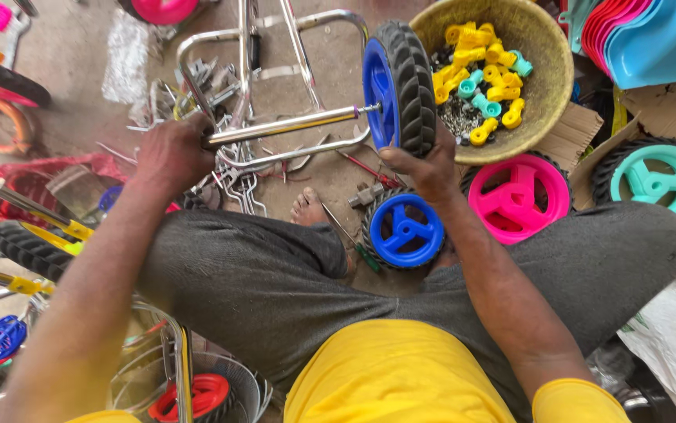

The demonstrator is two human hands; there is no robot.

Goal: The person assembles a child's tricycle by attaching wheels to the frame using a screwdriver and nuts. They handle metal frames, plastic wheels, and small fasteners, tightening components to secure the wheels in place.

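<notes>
Already a blue wheel with a black tyre (397, 86) is seated on the threaded end of a chrome axle bar (291, 125), and it is gripped at its lower edge by the closed fingers of the right hand (424, 168). The bar's other end is clasped by the left hand (173, 153), whose fingers are wrapped around it. No nut or cap can be seen on the bare thread tip beside the hub, so the fastening is judged not yet done. Just below the right fingers, a second blue wheel (404, 231) is left lying on the floor, apparently unmounted, with a pink wheel (514, 196) beside it and a teal wheel (655, 180) further off. Beyond the fingers, yellow and teal plastic caps (483, 78) are heaped in a woven basket (545, 94).
</notes>
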